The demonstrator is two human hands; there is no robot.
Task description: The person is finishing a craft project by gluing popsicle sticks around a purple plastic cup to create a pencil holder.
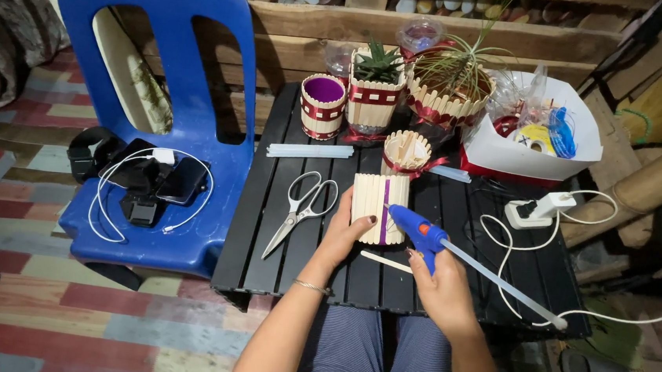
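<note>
Fingers (358,221) steadying craft-stick holder (379,209), right hand (441,285) aiming blue glue gun (419,231)

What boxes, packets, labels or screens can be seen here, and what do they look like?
White cardboard box: back right of the black table, open, red base, holding clear bags and tape rolls.
Phone: on the blue chair seat, dark screen, flat.
Clear plastic bags: inside the box, crumpled.
No readable labels.
</note>
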